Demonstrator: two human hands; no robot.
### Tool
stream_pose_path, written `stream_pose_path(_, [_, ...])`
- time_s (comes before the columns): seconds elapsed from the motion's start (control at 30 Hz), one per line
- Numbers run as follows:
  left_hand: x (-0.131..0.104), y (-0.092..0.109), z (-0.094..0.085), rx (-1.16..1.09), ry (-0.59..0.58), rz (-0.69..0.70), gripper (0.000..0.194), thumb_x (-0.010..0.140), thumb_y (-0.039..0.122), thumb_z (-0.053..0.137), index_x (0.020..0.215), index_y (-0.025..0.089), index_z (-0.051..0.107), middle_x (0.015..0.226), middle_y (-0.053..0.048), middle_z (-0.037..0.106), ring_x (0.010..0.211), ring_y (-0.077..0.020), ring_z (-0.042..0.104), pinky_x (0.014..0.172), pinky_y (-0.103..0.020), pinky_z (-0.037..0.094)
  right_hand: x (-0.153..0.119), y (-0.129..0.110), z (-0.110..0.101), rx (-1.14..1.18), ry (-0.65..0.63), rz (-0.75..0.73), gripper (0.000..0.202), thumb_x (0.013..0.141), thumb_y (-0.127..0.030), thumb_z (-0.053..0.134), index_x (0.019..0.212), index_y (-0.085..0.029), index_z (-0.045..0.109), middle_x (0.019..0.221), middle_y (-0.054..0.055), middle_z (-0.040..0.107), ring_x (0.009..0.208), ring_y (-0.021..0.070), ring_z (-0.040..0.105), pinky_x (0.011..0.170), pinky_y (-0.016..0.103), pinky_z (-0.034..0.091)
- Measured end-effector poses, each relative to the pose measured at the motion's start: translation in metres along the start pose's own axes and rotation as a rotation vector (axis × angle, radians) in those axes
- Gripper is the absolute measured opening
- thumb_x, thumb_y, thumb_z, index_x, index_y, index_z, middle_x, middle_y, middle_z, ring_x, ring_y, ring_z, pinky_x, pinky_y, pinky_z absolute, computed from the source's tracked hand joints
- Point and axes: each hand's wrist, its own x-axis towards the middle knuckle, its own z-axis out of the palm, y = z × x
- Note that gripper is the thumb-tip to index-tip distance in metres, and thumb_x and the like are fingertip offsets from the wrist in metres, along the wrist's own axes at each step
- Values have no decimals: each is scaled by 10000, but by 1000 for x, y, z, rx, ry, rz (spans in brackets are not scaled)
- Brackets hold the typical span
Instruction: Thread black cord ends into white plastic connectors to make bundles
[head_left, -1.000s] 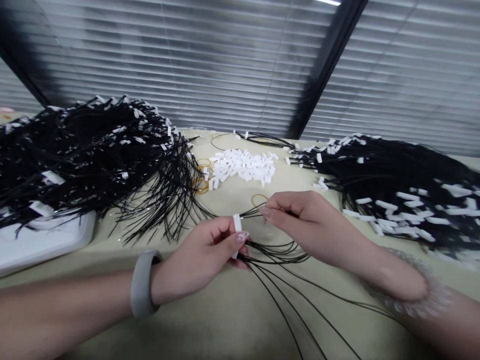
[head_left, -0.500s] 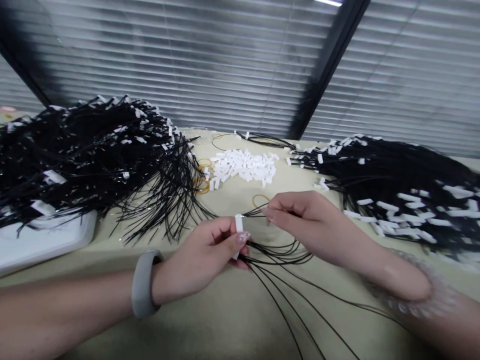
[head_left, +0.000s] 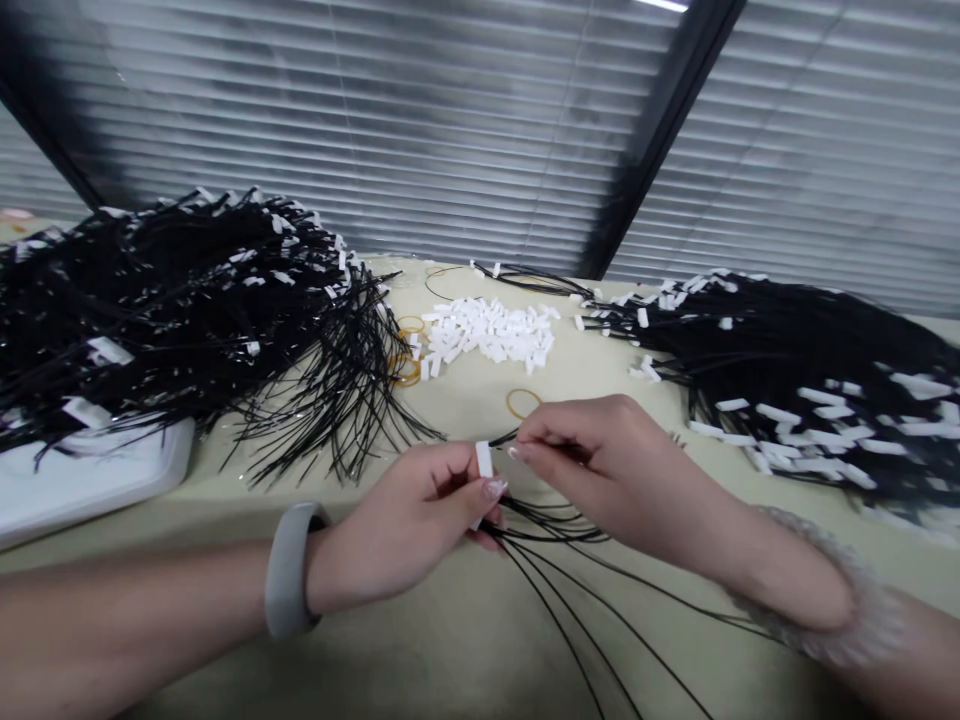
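Between the thumb and fingers of my left hand (head_left: pixel 420 515) is a white connector (head_left: pixel 484 460), held nearly upright. Several black wires (head_left: pixel 555 520) run from it to the right and down toward the front. My right hand (head_left: pixel 592 455) is closed just right of the connector's top, pinching the ends of a few black wires (head_left: pixel 505 439). The wire tips are partly hidden by its fingers. A yellow rubber band (head_left: pixel 523 403) lies on the table just beyond my right hand.
A pile of small white connectors (head_left: pixel 491 332) lies mid-table beside more rubber bands (head_left: pixel 405 370). Large heaps of black wires stand at left (head_left: pixel 172 310) and right (head_left: pixel 810 340). A white tray (head_left: pixel 142 462) is under the left heap. Blinds (head_left: pixel 465 130) line the back.
My right hand has moved slightly left and down, closer to the connector, with the wire ends in its fingers. The connector in my left hand has dropped a little and tilted slightly.
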Motion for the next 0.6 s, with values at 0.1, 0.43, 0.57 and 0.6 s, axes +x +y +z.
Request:
stream_pose_path(0.1, [0, 1, 1, 27, -8, 9, 172, 815, 278, 505, 718, 139, 532, 663, 12, 516, 630, -104, 539, 626, -249, 511, 0, -3, 5, -47, 27, -37, 191, 816, -184, 450, 652, -162, 548, 540, -50, 468, 501, 47, 352, 501, 187, 269])
stream_pose_path(0.43, [-1, -3, 0, 114, -67, 91, 212, 836, 240, 469, 672, 117, 521, 629, 15, 508, 592, -90, 533, 580, -221, 488, 2, -3, 14, -104, 66, -97, 175, 803, -164, 481, 646, -161, 558, 541, -57, 504, 518, 42, 396, 518, 182, 288])
stream_pose_path(0.57, [0, -3, 0, 62, 7, 70, 185, 834, 277, 493, 737, 124, 529, 684, 12, 535, 624, -100, 571, 615, -244, 501, 2, -1, 2, -115, 127, -168, 146, 804, -168, 519, 677, -173, 591, 591, -58, 573, 534, 35, 459, 533, 164, 328])
stream_pose_path(0.6, [0, -3, -1, 56, 32, 66, 185, 833, 286, 499, 745, 126, 530, 698, 12, 542, 627, -100, 579, 614, -241, 499, 2, 1, -4, -137, 164, -192, 132, 806, -173, 527, 699, -176, 603, 616, -54, 592, 548, 38, 482, 542, 162, 341])
